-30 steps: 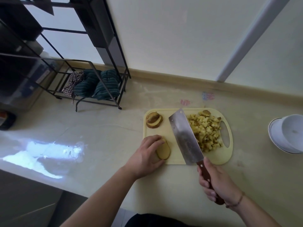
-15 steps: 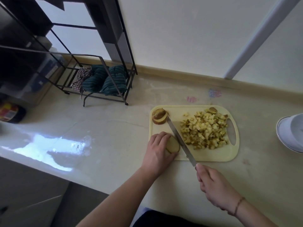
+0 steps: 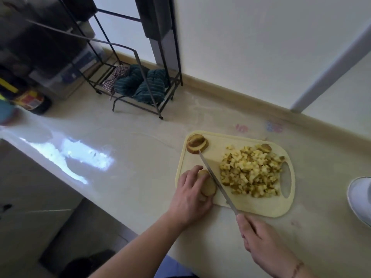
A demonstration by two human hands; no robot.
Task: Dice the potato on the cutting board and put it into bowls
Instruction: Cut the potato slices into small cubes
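Knife edge lined up just right of the potato piece, ready to slice.

Lowest in the frame, the right hand (image 3: pixel 261 239) is wrapped round the handle of the knife (image 3: pixel 215 179); the blade runs up and to the left across the cutting board (image 3: pixel 236 206), seen edge-on. Just left of the blade, the left hand (image 3: pixel 190 195) curls over the potato piece (image 3: pixel 207 184) at the board's lower left corner, holding it down, fingertips close to the steel. The piece lies left of the blade, so the cut, I judge, falls on its right face, next to the holding fingers. Right of the blade sits the pile of diced potato (image 3: pixel 251 173); further up, at the board's upper left corner, lie more potato slices (image 3: pixel 197 145). A white bowl (image 3: pixel 360 199) shows at the right edge, well apart, on the surface (image 3: pixel 130 157).
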